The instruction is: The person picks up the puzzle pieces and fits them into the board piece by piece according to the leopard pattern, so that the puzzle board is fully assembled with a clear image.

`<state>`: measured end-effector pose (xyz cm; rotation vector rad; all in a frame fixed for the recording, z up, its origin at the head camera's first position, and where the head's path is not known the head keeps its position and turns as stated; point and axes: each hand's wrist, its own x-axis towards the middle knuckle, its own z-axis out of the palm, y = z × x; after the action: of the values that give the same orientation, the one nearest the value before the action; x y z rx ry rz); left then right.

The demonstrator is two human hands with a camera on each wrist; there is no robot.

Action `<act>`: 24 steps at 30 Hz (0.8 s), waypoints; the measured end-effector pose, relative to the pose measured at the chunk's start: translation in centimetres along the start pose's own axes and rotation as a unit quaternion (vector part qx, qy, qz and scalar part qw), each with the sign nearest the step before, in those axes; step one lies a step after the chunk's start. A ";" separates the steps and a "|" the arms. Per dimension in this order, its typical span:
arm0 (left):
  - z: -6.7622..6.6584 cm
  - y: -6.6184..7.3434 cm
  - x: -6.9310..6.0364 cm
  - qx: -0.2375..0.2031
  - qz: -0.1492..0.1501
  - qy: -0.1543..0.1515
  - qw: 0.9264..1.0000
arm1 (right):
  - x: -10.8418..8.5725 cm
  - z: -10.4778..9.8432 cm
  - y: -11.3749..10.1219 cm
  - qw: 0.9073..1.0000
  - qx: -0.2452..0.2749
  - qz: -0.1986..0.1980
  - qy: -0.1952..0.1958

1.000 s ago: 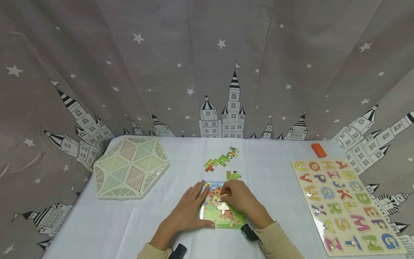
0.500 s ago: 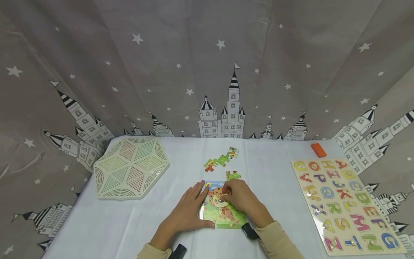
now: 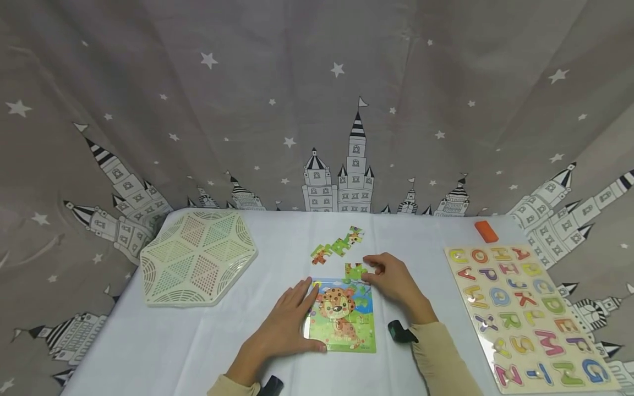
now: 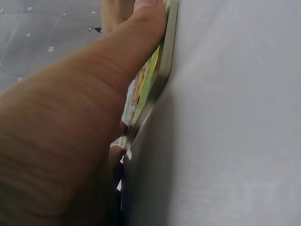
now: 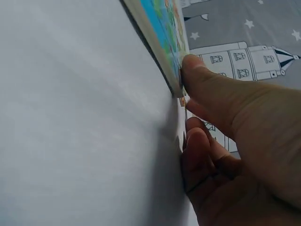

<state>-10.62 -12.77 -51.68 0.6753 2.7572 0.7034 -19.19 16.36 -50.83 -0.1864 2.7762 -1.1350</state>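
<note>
A square jigsaw puzzle (image 3: 342, 322) with a spotted leopard cub lies on the white table. My left hand (image 3: 282, 327) steadies its left side, fingers stretched toward the far corner and thumb along the near edge. In the left wrist view the thumb (image 4: 146, 23) rests on the board's rim. Beyond the far right corner my right hand (image 3: 398, 283) reaches to a loose green puzzle piece (image 3: 354, 271), thumb and forefinger spread at its right side. The right wrist view shows the thumb (image 5: 200, 75) beside the board's corner, apart from the bent fingers (image 5: 197, 141).
Several connected-looking loose pieces (image 3: 339, 246) lie farther back. A wooden alphabet board (image 3: 532, 319) with an orange block (image 3: 486, 231) behind it occupies the right side. At the left lies a hexagonal patterned board (image 3: 200, 258). A grey castle-print curtain (image 3: 247, 110) hangs behind the table.
The right hand has let go of a piece now lying in the puzzle at the cub's face and moved up and right to the loose green piece. The left hand stays put.
</note>
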 end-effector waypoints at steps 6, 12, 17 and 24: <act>0.0 0.0 -0.1 0.001 0.005 0.002 1.000 | 1.1 -0.2 -1.1 0.999 -0.044 -0.005 -0.030; 0.1 -0.1 0.0 0.004 0.006 0.000 1.000 | 1.3 0.2 -1.4 0.999 -0.035 0.014 -0.036; 0.1 -0.3 0.0 0.009 0.002 0.004 1.000 | 0.9 0.5 -1.5 0.997 0.069 0.008 -0.026; 0.0 -0.2 -0.1 0.002 0.003 0.001 1.000 | -1.7 -0.9 -2.1 0.987 0.126 -0.014 -0.101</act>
<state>-10.62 -12.99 -51.83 0.6838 2.7600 0.6989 -17.52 15.73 -48.57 -0.2953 2.4374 -1.3760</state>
